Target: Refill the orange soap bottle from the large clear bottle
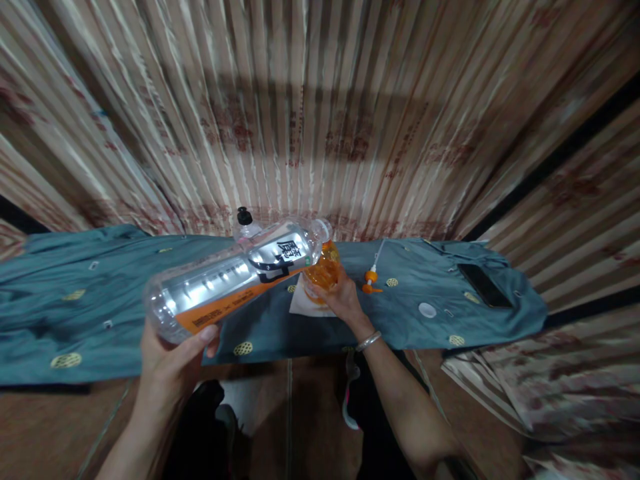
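Observation:
My left hand [175, 350] is closed around the lower end of a large clear plastic bottle [235, 277] with a silver and orange label. The bottle is tilted on its side, its neck pointing right, just above an orange bottle [325, 270]. I cannot make out whether liquid is flowing between them. My right hand [345, 293] grips the orange bottle from the right side. Beneath that bottle lies a white cloth or tissue [305, 303]. An orange pump top [371, 279] with a clear tube rests on the cloth-covered table, right of my right hand.
A bottle with a black pump [245, 217] stands behind the tilted bottle, partly hidden. A white round cap or disc [427, 310] and a black phone [484, 285] lie on the green tablecloth [115, 293]. Pleated curtains [300, 113] hang close behind the table.

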Motion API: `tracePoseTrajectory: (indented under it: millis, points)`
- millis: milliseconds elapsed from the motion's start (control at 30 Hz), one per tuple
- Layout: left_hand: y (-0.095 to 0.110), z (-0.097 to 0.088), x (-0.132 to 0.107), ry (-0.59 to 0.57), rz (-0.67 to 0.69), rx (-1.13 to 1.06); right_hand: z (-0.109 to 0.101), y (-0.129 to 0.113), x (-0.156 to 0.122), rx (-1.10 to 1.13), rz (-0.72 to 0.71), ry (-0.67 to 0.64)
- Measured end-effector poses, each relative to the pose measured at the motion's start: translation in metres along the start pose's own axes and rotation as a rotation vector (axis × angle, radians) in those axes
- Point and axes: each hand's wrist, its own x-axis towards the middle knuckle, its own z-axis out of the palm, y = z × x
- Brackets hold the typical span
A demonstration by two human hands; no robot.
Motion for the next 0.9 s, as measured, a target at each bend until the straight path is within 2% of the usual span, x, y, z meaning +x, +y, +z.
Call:
tracePoseTrajectory:
  millis: [467,900]
  points:
    - [0.0027,0.0024,0.0022,0.017,-0.030,0.007,0.0022,0.0059,-0.0001,0.050,-0.055,0.028]
    - [0.0023,0.0021,0.0028,-0.007,-0.013,-0.005,0.0018,0.0009,-0.0002,0.040,-0.016,0.023]
